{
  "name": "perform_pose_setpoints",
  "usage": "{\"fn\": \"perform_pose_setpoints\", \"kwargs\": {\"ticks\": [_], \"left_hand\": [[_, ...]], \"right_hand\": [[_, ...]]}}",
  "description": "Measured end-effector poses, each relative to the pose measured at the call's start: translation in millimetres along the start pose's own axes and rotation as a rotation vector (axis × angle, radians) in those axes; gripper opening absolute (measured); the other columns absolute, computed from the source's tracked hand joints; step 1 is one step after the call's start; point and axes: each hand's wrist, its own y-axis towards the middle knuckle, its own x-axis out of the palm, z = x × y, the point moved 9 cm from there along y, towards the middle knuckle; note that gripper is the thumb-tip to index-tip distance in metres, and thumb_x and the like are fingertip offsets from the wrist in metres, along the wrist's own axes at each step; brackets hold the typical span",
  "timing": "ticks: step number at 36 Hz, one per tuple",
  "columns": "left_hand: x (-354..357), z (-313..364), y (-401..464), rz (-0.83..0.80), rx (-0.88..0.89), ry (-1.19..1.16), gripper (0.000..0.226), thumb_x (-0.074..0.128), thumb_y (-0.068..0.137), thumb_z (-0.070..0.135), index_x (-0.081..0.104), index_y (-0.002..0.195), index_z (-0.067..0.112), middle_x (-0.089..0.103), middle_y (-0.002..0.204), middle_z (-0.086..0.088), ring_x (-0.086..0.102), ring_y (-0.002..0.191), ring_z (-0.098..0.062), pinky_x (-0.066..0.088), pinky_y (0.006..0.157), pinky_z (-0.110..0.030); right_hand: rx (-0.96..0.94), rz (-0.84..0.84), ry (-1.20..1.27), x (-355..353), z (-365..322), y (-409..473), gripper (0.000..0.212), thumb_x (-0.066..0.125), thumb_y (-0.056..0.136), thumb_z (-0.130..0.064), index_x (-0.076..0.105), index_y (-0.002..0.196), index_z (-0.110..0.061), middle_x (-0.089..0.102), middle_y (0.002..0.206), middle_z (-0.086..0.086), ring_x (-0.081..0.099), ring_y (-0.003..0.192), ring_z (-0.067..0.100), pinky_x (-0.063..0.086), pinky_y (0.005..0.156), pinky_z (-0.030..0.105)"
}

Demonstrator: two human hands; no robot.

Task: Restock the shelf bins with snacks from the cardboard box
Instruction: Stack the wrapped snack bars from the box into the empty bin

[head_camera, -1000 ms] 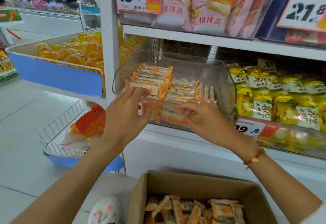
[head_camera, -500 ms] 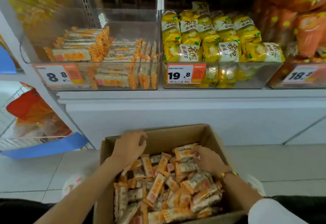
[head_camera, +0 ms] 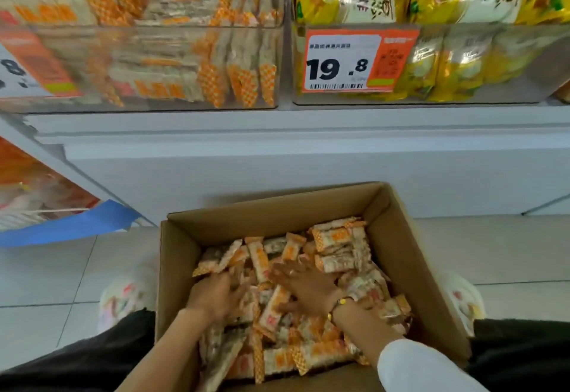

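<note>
Far left, a blue-edged wire basket (head_camera: 61, 225) w/ orange bags sits low beside the shelf. Above it, top left, a clear bin (head_camera: 138, 61) holds orange-and-white snack bars, some stacked flat, some upright at its right end; a price tag is stuck on its front left, partly cut off. Next bin (head_camera: 431, 95) to the right holds yellow bags, w/ a 19.8 price tag (head_camera: 357, 61) on the front. Both bins stand on a white shelf (head_camera: 277, 132).

Below, on the tiled floor, an open cardboard box (head_camera: 398, 252) is packed w/ loose snack bars (head_camera: 336, 237), same orange-and-white wrap as the left bin.

Both hands are down inside the box, apart but near each other. Left hand (head_camera: 216, 294) lies on the bars at the box's left-centre, fingers curled into the pile; whether it actually grips any – can't tell, motion blur. Right hand (head_camera: 305, 286) lies flat on the bars at centre, fingers spread & fairly straight, pressing the pile, not clamped on anything visible. A bracelet (head_camera: 337, 306) is on the right wrist, white sleeve (head_camera: 416, 364) lower right.
</note>
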Motion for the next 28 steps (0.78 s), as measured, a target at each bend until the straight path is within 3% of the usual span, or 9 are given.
{"fn": "perform_pose_setpoints", "kwargs": {"ticks": [2, 5, 8, 14, 16, 19, 22, 24, 28], "left_hand": [[-3.4, -7.4, 0.4, 0.039, -0.074, 0.048, 0.042, 0.045, 0.095, 0.053, 0.055, 0.067, 0.023, 0.066, 0.080, 0.002, 0.064, 0.076, -0.017, 0.046, 0.062, -0.029], [-3.3, -12.7, -0.9, 0.045, -0.186, 0.075, 0.028, 0.054, 0.090, 0.051, 0.059, 0.088, 0.024, 0.067, 0.099, 0.001, 0.064, 0.092, -0.019, 0.048, 0.071, -0.029], [10.6, -6.9, 1.6, -0.040, -0.238, 0.166, 0.052, 0.055, 0.083, 0.065, 0.056, 0.114, 0.024, 0.062, 0.116, 0.000, 0.061, 0.104, -0.020, 0.049, 0.079, -0.033], [10.0, 8.4, -0.1, -0.032, -0.241, 0.204, 0.038, 0.055, 0.092, 0.043, 0.054, 0.121, 0.018, 0.059, 0.122, -0.005, 0.055, 0.115, -0.026, 0.047, 0.086, -0.035], [6.7, 9.5, -2.4, -0.040, -0.230, 0.077, 0.036, 0.057, 0.091, 0.040, 0.056, 0.120, 0.019, 0.062, 0.117, -0.005, 0.057, 0.109, -0.026, 0.049, 0.082, -0.036], [1.9, 11.5, -1.9, -0.028, -0.227, -0.204, 0.041, 0.059, 0.089, 0.035, 0.053, 0.127, 0.021, 0.061, 0.119, -0.002, 0.059, 0.106, -0.025, 0.053, 0.082, -0.035], [-9.6, 24.5, -4.5, -0.006, -0.264, -0.660, 0.045, 0.055, 0.091, 0.013, 0.048, 0.135, 0.012, 0.059, 0.122, -0.008, 0.061, 0.097, -0.020, 0.054, 0.086, -0.035], [-19.9, 35.7, -12.0, -0.002, -0.303, -0.900, 0.042, 0.050, 0.092, -0.001, 0.048, 0.132, 0.009, 0.061, 0.110, -0.010, 0.059, 0.082, -0.016, 0.053, 0.072, -0.026], [-27.4, 49.1, -35.2, -0.075, -0.390, -1.234, 0.036, 0.050, 0.095, 0.008, 0.049, 0.131, 0.007, 0.059, 0.122, -0.015, 0.057, 0.104, -0.026, 0.045, 0.080, -0.032]], "right_hand": [[0.003, -0.003, -0.028, 10.5, 2.5, 1.3, 0.071, 0.048, 0.096, -0.049, 0.016, 0.154, -0.023, 0.012, 0.161, 0.003, 0.008, 0.147, 0.025, 0.015, 0.118, 0.049], [0.011, 0.053, -0.113, 1.3, 2.2, 2.1, 0.064, 0.059, 0.093, -0.037, 0.032, 0.147, -0.017, 0.028, 0.153, 0.009, 0.027, 0.138, 0.031, 0.024, 0.113, 0.046], [-0.002, 0.097, -0.218, -18.1, -2.6, -0.1, 0.057, 0.060, 0.092, -0.028, 0.037, 0.143, -0.016, 0.031, 0.150, 0.011, 0.034, 0.133, 0.033, 0.026, 0.110, 0.045], [0.123, 0.126, -0.232, -24.9, 12.3, -20.5, 0.052, 0.054, 0.091, -0.003, 0.040, 0.141, -0.009, 0.007, 0.159, 0.017, 0.021, 0.141, 0.036, 0.030, 0.107, 0.046], [0.179, 0.131, -0.155, -27.3, 16.8, -29.2, 0.055, 0.053, 0.090, 0.002, 0.036, 0.142, -0.008, 0.008, 0.158, 0.020, 0.033, 0.136, 0.037, 0.043, 0.088, 0.040], [0.225, 0.136, -0.027, -29.3, 23.7, -38.9, 0.034, 0.053, 0.092, -0.003, 0.048, 0.125, -0.009, 0.049, 0.134, 0.017, 0.055, 0.112, 0.033, 0.039, 0.069, 0.033], [0.309, 0.229, 0.206, -43.0, 32.1, -50.3, 0.021, 0.057, 0.094, -0.019, 0.056, 0.113, -0.012, 0.062, 0.111, 0.011, 0.061, 0.098, 0.031, 0.043, 0.065, 0.032], [0.374, 0.243, 0.409, -45.5, 40.1, -56.1, 0.026, 0.060, 0.092, -0.016, 0.058, 0.118, -0.013, 0.063, 0.111, 0.008, 0.061, 0.100, 0.027, 0.049, 0.072, 0.034], [0.397, 0.328, 0.734, -59.1, 50.5, -69.8, 0.020, 0.072, 0.084, -0.016, 0.060, 0.100, -0.018, 0.055, 0.097, -0.006, 0.057, 0.093, 0.012, 0.048, 0.075, 0.025]]}}
